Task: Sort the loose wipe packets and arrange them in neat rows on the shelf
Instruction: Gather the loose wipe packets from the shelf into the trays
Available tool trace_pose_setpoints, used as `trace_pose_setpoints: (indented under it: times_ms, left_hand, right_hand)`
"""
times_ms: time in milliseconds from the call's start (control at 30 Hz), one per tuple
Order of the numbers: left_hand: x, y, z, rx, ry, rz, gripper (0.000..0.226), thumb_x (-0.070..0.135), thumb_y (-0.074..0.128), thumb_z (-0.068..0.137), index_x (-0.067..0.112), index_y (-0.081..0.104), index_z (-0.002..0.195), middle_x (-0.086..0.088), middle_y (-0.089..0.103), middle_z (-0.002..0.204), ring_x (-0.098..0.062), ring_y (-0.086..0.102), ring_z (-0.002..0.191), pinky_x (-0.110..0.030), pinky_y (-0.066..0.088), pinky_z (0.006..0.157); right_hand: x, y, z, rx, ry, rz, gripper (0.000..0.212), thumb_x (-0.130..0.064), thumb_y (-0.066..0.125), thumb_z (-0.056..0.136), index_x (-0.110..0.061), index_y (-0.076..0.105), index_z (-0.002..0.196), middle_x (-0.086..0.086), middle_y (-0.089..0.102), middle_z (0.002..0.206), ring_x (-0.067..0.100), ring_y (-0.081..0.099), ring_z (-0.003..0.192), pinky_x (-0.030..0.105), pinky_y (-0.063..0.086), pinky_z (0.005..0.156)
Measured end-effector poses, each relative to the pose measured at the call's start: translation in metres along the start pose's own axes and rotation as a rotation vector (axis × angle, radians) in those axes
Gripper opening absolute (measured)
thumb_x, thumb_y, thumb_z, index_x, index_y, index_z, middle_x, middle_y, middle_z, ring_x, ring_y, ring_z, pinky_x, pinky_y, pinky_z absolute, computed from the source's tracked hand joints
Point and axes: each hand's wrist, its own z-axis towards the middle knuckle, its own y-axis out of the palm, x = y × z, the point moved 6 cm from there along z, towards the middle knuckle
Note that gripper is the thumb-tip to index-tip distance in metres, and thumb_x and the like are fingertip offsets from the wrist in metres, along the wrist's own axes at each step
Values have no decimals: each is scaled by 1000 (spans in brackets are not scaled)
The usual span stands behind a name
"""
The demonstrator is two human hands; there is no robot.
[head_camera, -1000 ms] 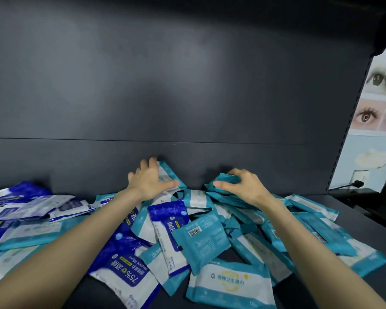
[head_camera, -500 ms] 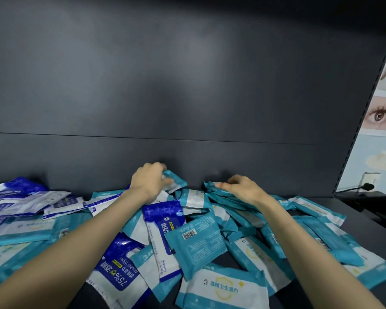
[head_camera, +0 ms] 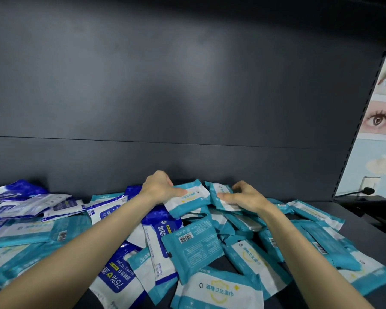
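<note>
plainly the sorting is only starting: mid-frame, the left hand [head_camera: 159, 189] pinches a teal packet [head_camera: 188, 200] and the right hand [head_camera: 246, 198] grips a second teal packet [head_camera: 220, 194], above the loose pile [head_camera: 192, 244] on the shelf [head_camera: 370, 228]. next these likely need lining up along the back wall [head_camera: 187, 108]. most fingertips are hidden behind the packets.

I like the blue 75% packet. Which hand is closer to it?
Left. The left hand grips a teal packet at the back, behind the 75% packet. The right hand pinches a second teal packet farther right, farther away.
</note>
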Motion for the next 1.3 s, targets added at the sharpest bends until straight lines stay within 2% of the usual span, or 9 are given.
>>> trace_pose_setpoints:
  times_ms: [100, 300, 433, 567, 667, 767, 1033, 1200, 1300]
  left_hand:
    - [0, 11, 5, -147, -22, 33, 46, 43, 82, 68, 7, 59, 83, -7, 65, 87, -20, 62, 83, -29, 44, 66]
    - [0, 23, 8, -322, -66, 91, 66, 54, 81, 64, 5, 57, 100, -3, 61, 94, -17, 59, 84, -26, 44, 65]
    - [-4, 28, 7, -364, -105, 23, 85, 47, 86, 60, 0, 51, 121, -6, 61, 112, -19, 59, 99, -26, 45, 69]
    - [-8, 31, 9, -367, -100, -73, 102, 45, 91, 42, -1, 53, 124, -9, 64, 113, -20, 63, 97, -26, 48, 62]
    - [-6, 34, 8, -359, -70, -101, 65, 35, 91, 55, 3, 60, 103, -7, 66, 98, -16, 64, 84, -24, 48, 58]
    - [-4, 36, 6, -351, -43, -119, 33, 27, 86, 68, 10, 61, 82, 0, 65, 83, -9, 61, 71, -19, 46, 53]
    - [-2, 43, 10, -439, -51, -117, 80, 41, 91, 50, 5, 60, 114, -4, 67, 109, -15, 64, 96, -25, 52, 74]
    - [5, 41, 2, -381, -14, -230, 34, 13, 86, 66, 8, 58, 84, -5, 65, 87, -13, 62, 75, -24, 51, 60]
    - [8, 33, -1, -314, 22, -307, 32, 7, 84, 67, 5, 59, 87, -9, 67, 89, -15, 63, 72, -26, 52, 59]
  right_hand:
    - [4, 8, -1, -73, 71, 8, 130, -76, 75, 38, -15, 30, 145, 0, 41, 147, 25, 35, 137, 43, 33, 111]
    - [19, 4, 11, -25, 102, -53, 145, -86, 74, 18, -17, 39, 141, -1, 46, 144, 25, 40, 133, 46, 34, 110]
    - [24, 5, 18, -16, 82, 40, 128, -79, 80, 18, -19, 54, 128, -3, 58, 130, 23, 50, 125, 44, 37, 108]
    - [1, 7, -5, -72, 44, 137, 61, -53, 78, 69, -21, 57, 117, -7, 60, 115, 15, 55, 109, 28, 40, 94]
    - [-6, 7, -9, -90, -6, 193, 33, -37, 73, 81, -23, 58, 107, -12, 63, 100, 5, 59, 89, 19, 43, 75]
    - [-8, 13, -8, -60, -21, 273, 40, -23, 79, 77, -15, 63, 113, -5, 72, 101, 8, 69, 86, 18, 50, 67]
    - [-4, 15, -15, 99, -30, 546, 42, 0, 80, 71, -6, 58, 107, 12, 73, 95, 25, 72, 75, 35, 58, 61]
    - [-11, 6, -19, 220, -102, 546, 76, 2, 84, 64, -19, 43, 125, -1, 64, 106, 20, 67, 94, 40, 56, 84]
    - [-18, -2, -27, 246, -99, 532, 63, -2, 85, 65, -10, 53, 119, 4, 70, 103, 20, 69, 88, 35, 57, 77]
